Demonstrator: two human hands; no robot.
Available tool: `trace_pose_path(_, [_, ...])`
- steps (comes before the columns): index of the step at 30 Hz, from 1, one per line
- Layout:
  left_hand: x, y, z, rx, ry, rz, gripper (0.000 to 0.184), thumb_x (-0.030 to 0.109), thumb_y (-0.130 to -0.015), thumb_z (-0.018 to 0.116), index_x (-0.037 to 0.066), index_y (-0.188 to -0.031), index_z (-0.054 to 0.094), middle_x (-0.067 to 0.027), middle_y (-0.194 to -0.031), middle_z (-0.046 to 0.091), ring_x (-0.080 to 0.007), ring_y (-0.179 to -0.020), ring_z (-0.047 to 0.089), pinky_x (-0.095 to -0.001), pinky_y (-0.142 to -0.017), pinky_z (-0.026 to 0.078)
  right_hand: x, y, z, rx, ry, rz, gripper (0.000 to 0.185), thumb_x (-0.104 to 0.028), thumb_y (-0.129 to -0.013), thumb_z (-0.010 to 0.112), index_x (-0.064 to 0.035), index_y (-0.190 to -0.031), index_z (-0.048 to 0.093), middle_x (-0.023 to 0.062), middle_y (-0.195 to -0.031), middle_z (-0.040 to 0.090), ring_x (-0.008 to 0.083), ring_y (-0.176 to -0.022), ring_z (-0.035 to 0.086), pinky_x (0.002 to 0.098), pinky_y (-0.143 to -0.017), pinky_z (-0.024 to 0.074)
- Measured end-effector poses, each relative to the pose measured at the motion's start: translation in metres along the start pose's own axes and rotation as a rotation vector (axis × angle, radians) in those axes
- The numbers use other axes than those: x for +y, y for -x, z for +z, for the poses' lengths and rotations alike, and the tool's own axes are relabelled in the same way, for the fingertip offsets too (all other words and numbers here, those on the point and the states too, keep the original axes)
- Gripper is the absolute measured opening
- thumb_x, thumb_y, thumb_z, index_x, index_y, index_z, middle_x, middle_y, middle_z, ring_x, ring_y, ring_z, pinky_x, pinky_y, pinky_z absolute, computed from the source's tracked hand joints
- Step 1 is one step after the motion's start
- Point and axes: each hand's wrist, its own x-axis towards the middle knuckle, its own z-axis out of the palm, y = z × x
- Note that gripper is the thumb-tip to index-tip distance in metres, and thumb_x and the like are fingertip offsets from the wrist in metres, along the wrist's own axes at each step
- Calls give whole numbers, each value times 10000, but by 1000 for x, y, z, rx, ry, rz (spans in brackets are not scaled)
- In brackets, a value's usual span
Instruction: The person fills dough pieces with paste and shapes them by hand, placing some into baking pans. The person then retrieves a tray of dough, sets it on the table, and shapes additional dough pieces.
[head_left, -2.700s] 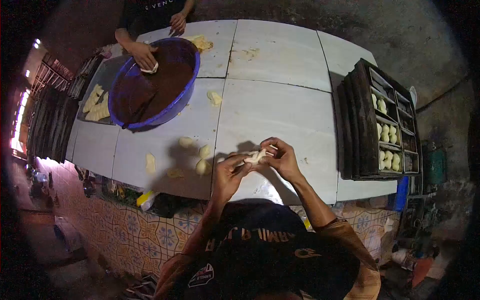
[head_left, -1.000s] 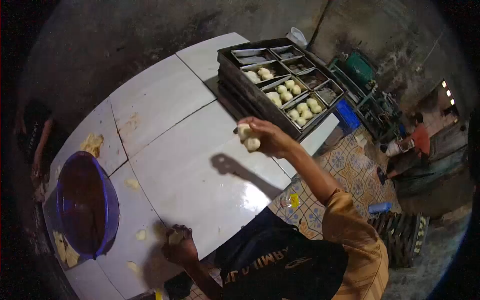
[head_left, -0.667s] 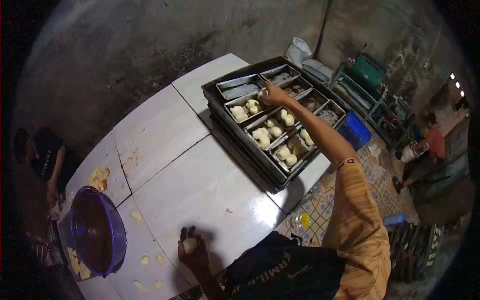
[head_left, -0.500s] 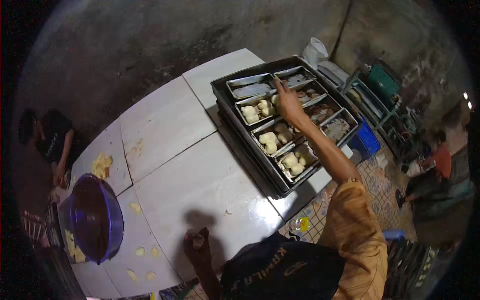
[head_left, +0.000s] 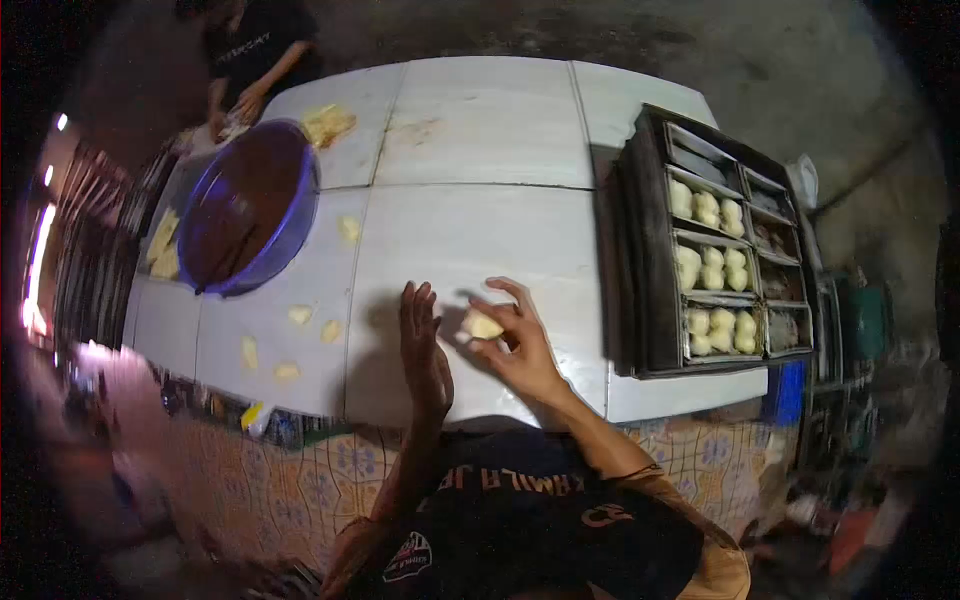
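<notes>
My right hand (head_left: 525,350) pinches a small pale dough piece (head_left: 482,325) between thumb and fingers, just above the white tiled table (head_left: 470,240). To its left, my left hand (head_left: 425,345) is held upright with its fingers stretched out, palm towards the dough and holding nothing. Several flattened dough pieces lie further left, among them a dough piece (head_left: 300,314) near my left hand. On the right, a dark tray (head_left: 650,350) carries metal tins; three tins in the nearer column hold rounded dough balls (head_left: 712,270).
A large purple basin (head_left: 305,215) stands at the left, with a yellow dough lump (head_left: 328,125) beside it. Across the far left corner, a person in a dark shirt (head_left: 250,50) has their hands at the table edge. Patterned floor tiles (head_left: 690,450) lie below the near edge.
My right hand has left the tins and come back over the table, now holding dough beside my left hand. My left hand has gone from curled to stretched out. The view has swung left.
</notes>
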Motion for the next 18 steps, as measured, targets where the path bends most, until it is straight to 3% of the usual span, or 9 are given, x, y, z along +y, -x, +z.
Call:
trace_pose_path(3, [11,11,-33,-84,-308,-23,361,115,-927,449,55,-1273,535,-124,-1249,559,-214,-1130,533,-326,-903,434,7,-10,13,-164,47,-50,388,-149,-899,610,-12,-1259,557,113,-1316,364,204,-1020,540,305,-820,497])
trace_pose_path(5, [20,20,-38,4,-685,173,244,127,-882,580,29,-1093,652,-117,-1018,657,-180,-919,614,-296,-734,465,11,-9,41,-177,8,-57,354,-146,-894,618,-9,-1220,593,112,-1222,431,191,-959,536,304,-780,484])
trace_pose_path(8, [21,27,-66,224,-437,-121,218,125,-869,626,-13,-1033,665,-70,-822,679,-159,-743,632,-295,-652,466,20,-12,83,-108,120,-128,234,-93,-882,615,-5,-1093,666,109,-1063,503,183,-881,549,293,-728,490])
trace_pose_path(9, [27,24,-76,268,-452,-188,221,136,-874,627,-26,-1020,665,-59,-777,678,-159,-697,632,-294,-627,465,17,-20,91,-191,62,38,284,-240,-936,559,-18,-1072,673,119,-1100,488,220,-955,518,332,-812,469])
trace_pose_path(11, [26,20,-96,226,-449,-211,203,132,-903,586,-24,-1011,659,-51,-860,673,-127,-759,622,-286,-676,466,23,-37,108,-132,-6,-77,454,-416,-968,445,-36,-1072,671,133,-1131,472,265,-1067,450,389,-917,406])
trace_pose_path(12, [26,18,-101,116,64,-244,193,130,-914,565,-11,-1016,649,-52,-900,662,-128,-813,615,-291,-717,468,14,-36,119,-197,54,-142,590,-529,-959,355,-44,-1091,663,141,-1177,451,288,-1160,374,433,-981,337])
trace_pose_path(14, [40,10,-109,69,890,-449,172,125,-934,523,31,-1049,610,-54,-1000,628,-146,-970,587,-314,-835,465,18,-37,139,-345,38,-263,491,-476,-907,529,-34,-1083,654,149,-1219,440,298,-1189,367,446,-983,337])
trace_pose_path(17, [37,1,-131,110,970,-527,532,440,-863,623,16,-1175,544,-101,-1131,600,-221,-1060,571,-366,-914,454,32,-47,156,-309,58,-265,614,-463,-793,706,-33,-1205,558,145,-1186,483,272,-1187,397,431,-989,349])
trace_pose_path(18, [52,-11,-135,108,976,-518,532,440,-863,623,16,-1175,544,-101,-1131,600,-221,-1060,571,-366,-914,454,28,-51,155,-409,-172,-36,776,-516,-749,722,-33,-1293,454,139,-1200,484,256,-1172,419,413,-975,370])
